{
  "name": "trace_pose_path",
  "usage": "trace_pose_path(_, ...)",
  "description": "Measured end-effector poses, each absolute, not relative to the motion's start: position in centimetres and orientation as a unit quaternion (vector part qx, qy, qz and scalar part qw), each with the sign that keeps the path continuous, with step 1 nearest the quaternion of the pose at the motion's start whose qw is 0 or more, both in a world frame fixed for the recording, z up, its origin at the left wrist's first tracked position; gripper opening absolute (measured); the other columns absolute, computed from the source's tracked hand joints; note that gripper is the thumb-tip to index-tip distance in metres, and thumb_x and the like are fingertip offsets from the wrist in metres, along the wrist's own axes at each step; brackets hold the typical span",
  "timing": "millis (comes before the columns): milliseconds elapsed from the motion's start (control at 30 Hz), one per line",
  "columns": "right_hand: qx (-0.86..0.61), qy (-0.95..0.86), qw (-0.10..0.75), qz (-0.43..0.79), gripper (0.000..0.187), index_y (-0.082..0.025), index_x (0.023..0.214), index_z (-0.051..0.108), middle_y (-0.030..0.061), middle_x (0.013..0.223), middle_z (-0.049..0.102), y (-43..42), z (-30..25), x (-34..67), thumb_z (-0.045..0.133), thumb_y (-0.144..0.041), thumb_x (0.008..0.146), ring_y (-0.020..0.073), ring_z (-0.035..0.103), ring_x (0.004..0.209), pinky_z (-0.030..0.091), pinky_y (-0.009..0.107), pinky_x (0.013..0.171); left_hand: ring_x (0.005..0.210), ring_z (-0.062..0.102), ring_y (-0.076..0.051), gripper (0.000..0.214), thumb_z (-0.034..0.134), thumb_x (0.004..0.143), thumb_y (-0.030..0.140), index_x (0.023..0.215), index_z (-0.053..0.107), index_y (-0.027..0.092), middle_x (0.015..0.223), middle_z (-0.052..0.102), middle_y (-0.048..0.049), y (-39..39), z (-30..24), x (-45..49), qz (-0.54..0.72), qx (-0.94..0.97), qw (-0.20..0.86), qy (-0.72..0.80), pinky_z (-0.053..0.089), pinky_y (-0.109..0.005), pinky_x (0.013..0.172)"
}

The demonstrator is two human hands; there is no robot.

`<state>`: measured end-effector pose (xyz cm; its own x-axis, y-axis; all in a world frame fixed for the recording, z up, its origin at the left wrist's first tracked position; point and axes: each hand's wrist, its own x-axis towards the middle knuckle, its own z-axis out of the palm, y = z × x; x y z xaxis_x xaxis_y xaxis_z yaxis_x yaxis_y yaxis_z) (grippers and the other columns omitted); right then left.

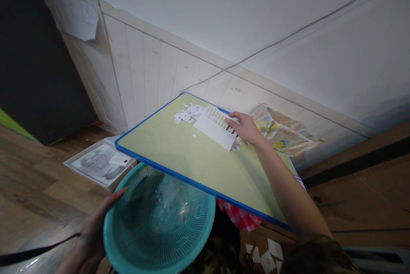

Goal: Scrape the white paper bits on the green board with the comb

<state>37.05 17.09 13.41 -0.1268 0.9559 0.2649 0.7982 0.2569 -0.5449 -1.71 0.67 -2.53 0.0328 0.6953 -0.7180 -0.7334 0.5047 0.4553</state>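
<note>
My right hand [241, 126] grips the edge of a white paper sheet [215, 131] with a row of slots cut along one side. Held just over the table, the sheet has small white paper scraps [188, 113] beside its left end and a few more under its right corner. Below the table's front edge is a teal plastic basket [110, 231], with crumpled clear plastic [169, 201] inside. My left hand [92, 227] is closed on the basket's left rim, its thumb near the top and its other fingers hidden.
The low table [198, 163] has a blue edge and stands against the wall. A patterned cloth [282, 133] lies at its back right. To the left is a white box [99, 160]; on the floor at lower right are scissors [249, 257] and several white cards [267, 261].
</note>
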Motion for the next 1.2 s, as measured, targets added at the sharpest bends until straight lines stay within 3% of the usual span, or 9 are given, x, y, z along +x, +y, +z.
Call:
trace_pose_path(233,-0.575,-0.74,0.262,0.228,0.038,-0.019,0.095,0.068,0.0026,0.074,0.073,16.8,13.5,37.0,0.064,-0.055,0.085,0.0191,0.068,0.062,0.052,0.027,0.054,0.056,0.078,-0.033,0.05,0.068,0.075,0.009,0.124,0.071,0.016,0.067,0.084,-0.0064,0.6,-1.0,-1.1,0.501,-0.034,0.707,0.498,0.069,-0.041,0.057)
trace_pose_path(600,-0.544,-0.735,0.268,0.303,0.041,-0.018,0.096,0.07,0.003,0.074,0.072,12.5,12.9,36.0,0.068,-0.058,0.085,0.0182,0.067,0.062,0.053,0.027,0.054,0.043,0.073,-0.028,0.013,0.071,0.072,0.011,0.077,0.079,0.02,0.055,0.079,-0.0035,0.2,-0.5,-0.7,0.505,-0.003,0.706,0.497,0.067,-0.038,0.051)
trace_pose_path(733,-0.57,-0.7,0.324,0.282,0.042,-0.019,0.094,0.07,0.0038,0.074,0.073,11.8,12.2,38.0,0.068,-0.06,0.084,0.0194,0.067,0.062,0.053,0.029,0.054,0.041,0.072,-0.026,0.013,0.068,0.075,0.011,0.07,0.077,0.019,0.055,0.079,-0.0051,0.2,0.3,-0.2,0.504,-0.006,0.717,0.481,0.065,-0.034,0.047)
trace_pose_path(833,-0.58,-0.689,0.317,0.296,0.041,-0.019,0.091,0.07,0.0031,0.072,0.072,11.3,11.6,39.3,0.071,-0.059,0.083,0.0185,0.066,0.06,0.053,0.029,0.054,0.037,0.069,-0.024,0.019,0.064,0.078,0.01,0.066,0.077,0.018,0.052,0.077,-0.006,0.3,0.7,-0.1,0.503,-0.005,0.711,0.492,0.061,-0.031,0.039)
trace_pose_path(1000,-0.579,-0.669,0.287,0.368,0.044,-0.019,0.091,0.068,0.0018,0.07,0.072,10.4,11.1,39.6,0.076,-0.06,0.077,0.0183,0.068,0.06,0.056,0.029,0.056,0.05,0.076,-0.029,0.021,0.063,0.082,0.013,0.076,0.082,0.016,0.059,0.081,-0.007,0.4,0.6,-0.2,0.501,-0.012,0.714,0.489,0.066,-0.035,0.053)
trace_pose_path(1200,-0.566,-0.666,0.258,0.411,0.047,-0.019,0.094,0.07,0.0022,0.069,0.073,9.9,11.4,39.7,0.077,-0.061,0.075,0.0177,0.068,0.057,0.058,0.03,0.055,0.055,0.078,-0.026,0.017,0.07,0.083,0.015,0.073,0.083,0.01,0.064,0.082,-0.009,0.0,0.4,-0.5,0.507,0.004,0.728,0.462,0.065,-0.028,0.062)
